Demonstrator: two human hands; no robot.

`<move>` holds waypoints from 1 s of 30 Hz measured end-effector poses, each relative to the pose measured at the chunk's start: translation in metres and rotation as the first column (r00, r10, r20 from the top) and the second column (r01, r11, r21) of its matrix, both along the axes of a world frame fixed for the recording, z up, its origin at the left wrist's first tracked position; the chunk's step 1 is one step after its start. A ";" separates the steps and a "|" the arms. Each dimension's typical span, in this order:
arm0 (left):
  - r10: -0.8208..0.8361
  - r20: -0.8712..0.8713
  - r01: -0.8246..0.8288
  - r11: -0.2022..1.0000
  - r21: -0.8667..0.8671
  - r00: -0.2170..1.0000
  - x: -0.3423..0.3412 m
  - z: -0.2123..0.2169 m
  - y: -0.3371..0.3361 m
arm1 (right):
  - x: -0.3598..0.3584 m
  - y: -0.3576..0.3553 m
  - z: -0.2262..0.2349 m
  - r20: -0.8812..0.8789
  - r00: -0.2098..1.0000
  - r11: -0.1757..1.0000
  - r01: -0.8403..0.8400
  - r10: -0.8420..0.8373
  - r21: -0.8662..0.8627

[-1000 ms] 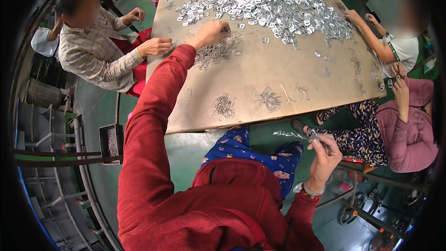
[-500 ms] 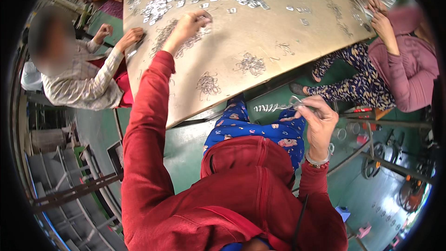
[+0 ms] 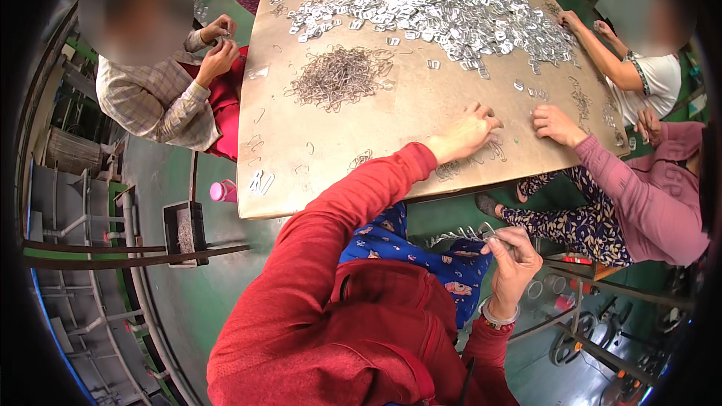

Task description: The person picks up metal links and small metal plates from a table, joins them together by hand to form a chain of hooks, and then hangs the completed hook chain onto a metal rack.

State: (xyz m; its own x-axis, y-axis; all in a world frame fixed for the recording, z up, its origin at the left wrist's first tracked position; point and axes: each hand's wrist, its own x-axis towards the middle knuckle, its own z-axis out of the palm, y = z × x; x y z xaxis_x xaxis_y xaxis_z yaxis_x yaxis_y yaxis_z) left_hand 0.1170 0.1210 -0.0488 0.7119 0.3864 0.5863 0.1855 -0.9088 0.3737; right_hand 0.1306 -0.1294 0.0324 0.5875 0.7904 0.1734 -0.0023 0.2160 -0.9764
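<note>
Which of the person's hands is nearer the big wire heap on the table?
Left. The left hand is over the table, right of the wire heap and apart from it. The right hand is farther, off the table's near edge, holding small metal pieces.

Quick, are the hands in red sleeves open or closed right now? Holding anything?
Left hand: fingers loosely bent by thin wire pieces; can't tell if it's holding anything.
Right hand: closed, pinching shiny bent wire.
</note>
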 end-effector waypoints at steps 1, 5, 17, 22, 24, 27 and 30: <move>0.025 -0.096 -0.032 0.997 -0.064 0.995 -0.008 0.000 0.009 | 0.002 0.002 -0.001 -0.001 1.000 1.000 -0.006 0.006 -0.003; 0.187 -0.442 -0.213 0.977 -0.010 0.877 -0.072 0.015 0.069 | 0.009 0.003 -0.006 -0.026 0.999 0.999 -0.030 0.030 -0.015; 0.293 -0.609 -0.030 0.914 0.404 0.737 -0.155 -0.010 0.185 | 0.021 0.011 -0.009 -0.060 0.998 1.000 0.002 -0.002 -0.003; 0.493 -0.418 -0.301 0.844 0.445 0.763 -0.146 0.034 0.180 | 0.027 0.007 -0.006 0.004 1.000 0.999 0.000 0.000 -0.033; 0.451 -0.364 -0.248 0.839 0.484 0.815 -0.160 0.048 0.185 | 0.023 0.012 -0.004 -0.020 0.998 0.998 -0.053 0.053 -0.014; 0.500 -0.427 -0.280 0.831 0.480 0.753 -0.166 0.029 0.198 | 0.022 0.006 -0.005 -0.028 0.999 1.000 -0.026 0.026 -0.001; 0.479 -0.466 -0.469 0.871 0.148 0.743 -0.147 0.028 0.188 | 0.020 -0.001 -0.004 -0.011 1.000 1.000 -0.005 0.006 0.030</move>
